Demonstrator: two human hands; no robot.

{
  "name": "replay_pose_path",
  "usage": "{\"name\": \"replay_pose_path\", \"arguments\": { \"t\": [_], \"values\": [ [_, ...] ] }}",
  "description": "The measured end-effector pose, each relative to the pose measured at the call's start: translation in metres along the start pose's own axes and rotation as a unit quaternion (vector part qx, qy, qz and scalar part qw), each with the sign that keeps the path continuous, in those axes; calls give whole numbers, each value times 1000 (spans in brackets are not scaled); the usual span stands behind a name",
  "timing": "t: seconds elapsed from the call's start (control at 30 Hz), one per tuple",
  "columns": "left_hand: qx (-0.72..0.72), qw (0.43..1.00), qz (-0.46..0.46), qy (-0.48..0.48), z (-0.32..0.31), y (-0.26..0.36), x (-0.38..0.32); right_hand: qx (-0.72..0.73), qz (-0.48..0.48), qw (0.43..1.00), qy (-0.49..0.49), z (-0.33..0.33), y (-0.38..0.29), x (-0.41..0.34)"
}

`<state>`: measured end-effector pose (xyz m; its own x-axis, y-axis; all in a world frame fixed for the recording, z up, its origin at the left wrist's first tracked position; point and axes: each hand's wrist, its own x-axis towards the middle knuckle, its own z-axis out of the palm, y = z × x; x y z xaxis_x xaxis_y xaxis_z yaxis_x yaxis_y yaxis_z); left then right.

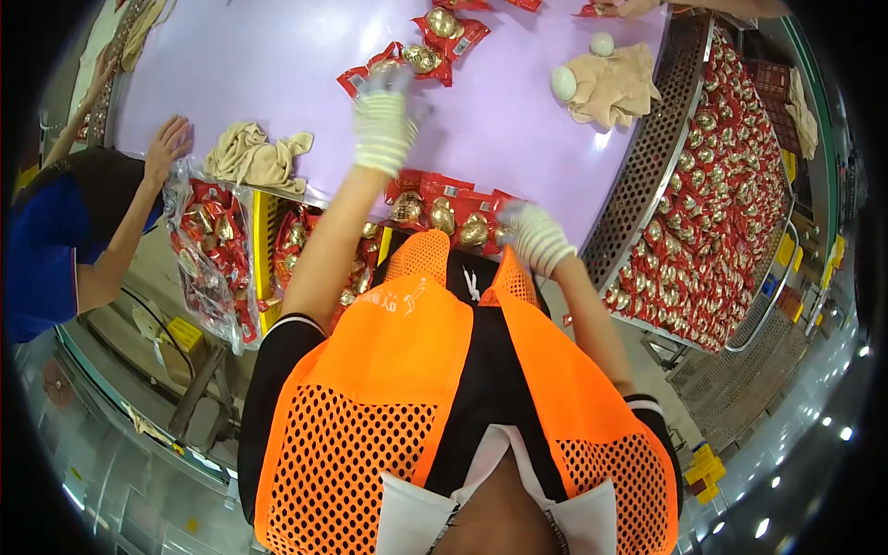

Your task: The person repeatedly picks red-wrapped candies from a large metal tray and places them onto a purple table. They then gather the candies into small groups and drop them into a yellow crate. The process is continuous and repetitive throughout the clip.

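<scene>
My left hand (385, 125), in a striped knit glove with grey fingertips, reaches over the purple tabletop (263, 62). Its blurred fingers overlap a red packet (352, 81) with a gold egg shape in it, while the thumb stands apart. Beside that lie two more such packets (423, 59) (444, 24). Close to my body, several red packets with gold egg shapes (442, 214) form a row along the table edge. My gloved right hand (538, 236) is at the right end of this row, its fingertips over the last packet; its grip is unclear.
Crumpled tan cloths (257, 152) (610, 87) lie left and right, two white eggs (563, 83) (602, 44) by the right one. A perforated metal rim (645, 159) borders a heap of packets (701, 208). A co-worker's hand (166, 142) rests left, above a plastic bag of packets (215, 236).
</scene>
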<state>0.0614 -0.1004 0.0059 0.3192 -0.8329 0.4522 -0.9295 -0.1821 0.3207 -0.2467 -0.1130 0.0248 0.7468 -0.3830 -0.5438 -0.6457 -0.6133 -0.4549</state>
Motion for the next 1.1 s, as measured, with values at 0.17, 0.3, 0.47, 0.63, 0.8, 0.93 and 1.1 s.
{"name": "replay_pose_path", "arguments": {
  "t": [0.17,0.3,0.47,0.63,0.8,0.93,1.1],
  "values": [
    [12,916,-227,-331,17,-34,52,34,36,982,181,-106,-51,134],
    [-48,956,-177,-230,34,-41,-6,-130,-13,991,30,-120,-84,239],
    [-120,951,-205,-197,6,-32,-73,-237,-25,944,228,-31,-103,219],
    [-94,964,-194,-156,-11,-45,-103,-106,-147,943,278,-14,-52,186],
    [52,944,-254,-206,-28,-33,-97,403,-131,875,234,-22,-10,153],
    [-20,916,-321,-240,-33,-58,-91,798,-88,577,152,-47,-13,93],
    [-246,881,-378,-141,-41,-22,-65,888,-103,437,101,-32,11,29]
  ]
}}
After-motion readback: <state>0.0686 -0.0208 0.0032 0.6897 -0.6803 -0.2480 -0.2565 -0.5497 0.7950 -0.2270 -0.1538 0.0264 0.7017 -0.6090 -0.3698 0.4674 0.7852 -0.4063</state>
